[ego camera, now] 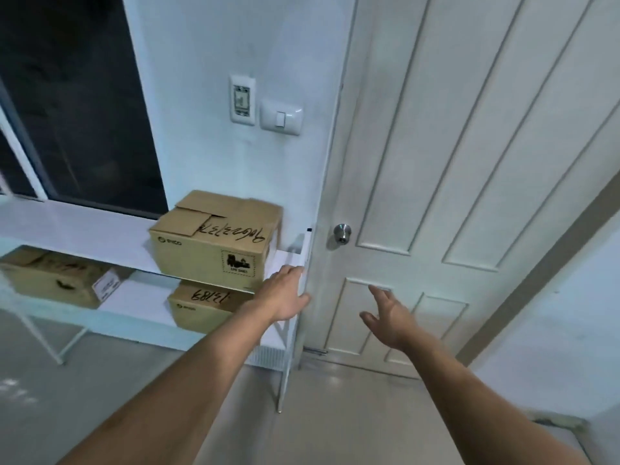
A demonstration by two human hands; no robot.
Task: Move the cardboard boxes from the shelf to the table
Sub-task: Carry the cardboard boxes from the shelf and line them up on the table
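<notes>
A cardboard box (214,238) with black handwriting stands on the top board of a white shelf (100,236), near its right end. A second box (204,307) sits under it on the lower board, partly hidden by my left forearm. A third box (57,280) lies further left on the lower board. My left hand (285,293) is open, just right of the top box at the shelf's right edge, holding nothing. My right hand (389,317) is open in the air in front of the door, apart from every box.
A white panelled door (469,162) with a metal knob (342,232) stands right of the shelf. Wall switches (281,117) are above the box. A dark window (67,95) fills the upper left. Grey floor (335,414) lies below.
</notes>
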